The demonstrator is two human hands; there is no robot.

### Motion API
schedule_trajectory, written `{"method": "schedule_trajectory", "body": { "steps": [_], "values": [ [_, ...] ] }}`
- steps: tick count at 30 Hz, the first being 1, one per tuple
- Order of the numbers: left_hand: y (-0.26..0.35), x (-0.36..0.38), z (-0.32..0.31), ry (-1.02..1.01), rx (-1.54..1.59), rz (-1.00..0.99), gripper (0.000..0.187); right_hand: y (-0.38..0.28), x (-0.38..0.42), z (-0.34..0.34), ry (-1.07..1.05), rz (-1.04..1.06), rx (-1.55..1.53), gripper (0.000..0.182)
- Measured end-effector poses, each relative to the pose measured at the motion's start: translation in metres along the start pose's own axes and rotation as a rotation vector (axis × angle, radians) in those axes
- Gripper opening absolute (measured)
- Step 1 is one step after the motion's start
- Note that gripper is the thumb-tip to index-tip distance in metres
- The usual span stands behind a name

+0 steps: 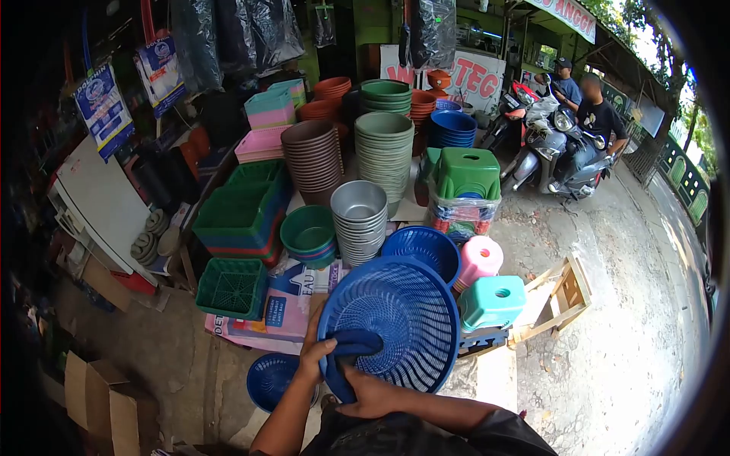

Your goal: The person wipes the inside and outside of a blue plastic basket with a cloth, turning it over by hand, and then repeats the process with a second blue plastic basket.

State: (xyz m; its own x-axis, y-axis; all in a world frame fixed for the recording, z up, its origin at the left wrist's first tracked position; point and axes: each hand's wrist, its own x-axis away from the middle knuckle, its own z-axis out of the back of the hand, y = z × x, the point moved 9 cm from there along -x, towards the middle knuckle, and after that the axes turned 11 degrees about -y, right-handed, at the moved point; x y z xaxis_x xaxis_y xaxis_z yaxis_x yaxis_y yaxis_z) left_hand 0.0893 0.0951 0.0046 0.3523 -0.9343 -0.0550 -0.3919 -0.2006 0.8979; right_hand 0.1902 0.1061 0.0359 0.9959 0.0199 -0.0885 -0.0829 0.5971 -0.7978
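Note:
A large round blue plastic basket [407, 323] with slotted walls is tilted in front of me, its inside facing up toward me. My left hand [313, 351] grips its left rim, thumb lying over a dark blue cloth [357, 343]. The cloth is bunched across the rim and hangs partly inside the basket. At the lower left rim, my right hand [370, 397] is closed on the cloth; its fingertips are hidden. Just behind the held basket sits another blue basket [426, 247], partly covered. Below my left forearm, a smaller blue basket [270, 380] stands low down.
Stacked silver buckets [359, 204], green pots [384, 129], brown pots [310, 144] and green crates [236, 209] crowd the table. Stools, one turquoise [494, 300], stand at right beside a wooden frame [555, 300]. Cardboard [99, 395] lies lower left. Two people are by parked motorbikes [551, 148].

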Motion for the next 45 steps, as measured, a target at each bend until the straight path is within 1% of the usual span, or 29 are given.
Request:
{"method": "schedule_trajectory", "body": {
  "steps": [1,3,4,6,7,8,9,11,13,14,16,17,19,20,22,23,24,26,27,29,32,34,36,37,38,40,42,43,45],
  "values": [
    [-0.001,-0.002,-0.005,-0.02,-0.002,0.012,0.095,-0.003,0.0,0.016,0.212,0.226,-0.174,0.061],
    [-0.002,0.001,-0.013,-0.04,-0.118,-0.009,0.093,0.069,-0.022,0.009,0.179,-0.087,-1.266,0.059],
    [0.0,0.004,-0.019,-0.053,-0.229,-0.024,0.09,0.072,-0.03,0.02,0.183,-0.087,-1.269,0.059],
    [0.009,0.003,-0.023,-0.043,-0.264,-0.065,0.087,0.08,-0.04,0.054,0.406,0.109,-1.596,0.063],
    [0.002,0.002,-0.008,0.028,-0.114,-0.031,0.086,0.091,-0.035,0.018,0.251,-0.096,-1.481,0.06],
    [-0.006,0.0,0.009,0.098,0.038,0.002,0.084,0.027,-0.024,0.034,0.154,0.045,-0.707,0.054],
    [-0.018,0.002,0.033,0.194,0.097,0.044,0.081,0.02,-0.026,0.02,0.083,0.039,-0.619,0.055],
    [-0.009,0.0,0.024,0.111,0.023,0.033,0.081,0.016,-0.032,0.013,0.012,0.022,-0.523,0.055],
    [0.006,-0.002,0.001,-0.004,-0.05,0.019,0.079,0.044,-0.041,0.044,0.262,-0.084,-0.792,0.062],
    [0.006,-0.001,0.001,-0.006,-0.051,0.02,0.079,0.061,-0.053,0.046,0.264,-0.084,-0.792,0.062],
    [0.008,0.001,0.002,-0.016,0.102,0.001,0.078,0.087,-0.036,0.092,0.891,0.011,-0.316,0.066],
    [0.012,0.001,0.005,-0.019,0.101,0.001,0.078,0.082,-0.027,0.093,0.894,0.011,-0.314,0.066],
    [0.019,-0.003,0.013,-0.015,0.175,0.066,0.075,0.043,-0.023,0.079,0.474,-0.094,0.415,0.065],
    [0.026,-0.006,0.014,-0.009,0.183,0.059,0.075,0.039,-0.016,0.087,0.463,-0.09,0.42,0.065],
    [0.029,-0.006,0.009,-0.056,-0.06,0.158,0.072,0.01,-0.016,0.082,0.273,0.132,0.89,0.061],
    [0.022,-0.002,0.022,0.069,-0.066,0.173,0.07,0.013,-0.02,0.092,0.261,0.072,0.993,0.057],
    [0.022,-0.002,0.025,0.067,-0.063,0.178,0.07,0.018,-0.022,0.104,0.259,0.066,0.992,0.057],
    [0.035,-0.013,0.021,-0.067,-0.124,0.156,0.069,0.095,-0.024,0.113,-0.143,-0.429,0.565,0.057],
    [0.049,-0.011,0.011,-0.034,-0.037,0.175,0.07,0.109,-0.015,0.113,-0.148,-0.43,0.566,0.057],
    [0.064,-0.013,0.01,-0.032,-0.014,0.141,0.072,0.125,0.005,0.121,0.049,-0.446,0.759,0.057],
    [0.07,-0.015,0.007,-0.004,-0.072,0.104,0.077,0.099,0.01,0.09,0.044,-0.328,0.889,0.059],
    [0.063,-0.021,0.004,-0.015,-0.105,0.098,0.077,0.099,0.003,0.092,0.007,-0.313,0.886,0.064],
    [0.07,-0.023,-0.001,0.01,-0.079,0.088,0.078,0.124,0.01,0.111,0.189,-0.514,0.884,0.07],
    [0.074,-0.024,0.001,0.018,-0.057,0.064,0.078,0.129,0.015,0.104,0.184,-0.547,1.01,0.071],
    [0.077,-0.025,0.002,0.025,-0.037,0.039,0.079,0.121,0.022,0.093,0.183,-0.549,1.007,0.071],
    [0.07,-0.029,0.009,0.051,-0.022,0.001,0.08,0.117,0.035,0.055,-0.076,-0.669,0.916,0.069],
    [0.064,-0.031,0.015,0.038,-0.164,-0.057,0.084,0.125,0.04,-0.01,-0.437,-0.546,0.301,0.07],
    [0.06,-0.031,0.018,0.037,-0.163,-0.052,0.084,0.127,0.041,-0.011,-0.438,-0.549,0.297,0.07],
    [0.063,-0.03,0.02,0.03,-0.217,-0.101,0.087,0.112,0.035,-0.02,-0.439,-0.334,0.064,0.073]
  ]
}}
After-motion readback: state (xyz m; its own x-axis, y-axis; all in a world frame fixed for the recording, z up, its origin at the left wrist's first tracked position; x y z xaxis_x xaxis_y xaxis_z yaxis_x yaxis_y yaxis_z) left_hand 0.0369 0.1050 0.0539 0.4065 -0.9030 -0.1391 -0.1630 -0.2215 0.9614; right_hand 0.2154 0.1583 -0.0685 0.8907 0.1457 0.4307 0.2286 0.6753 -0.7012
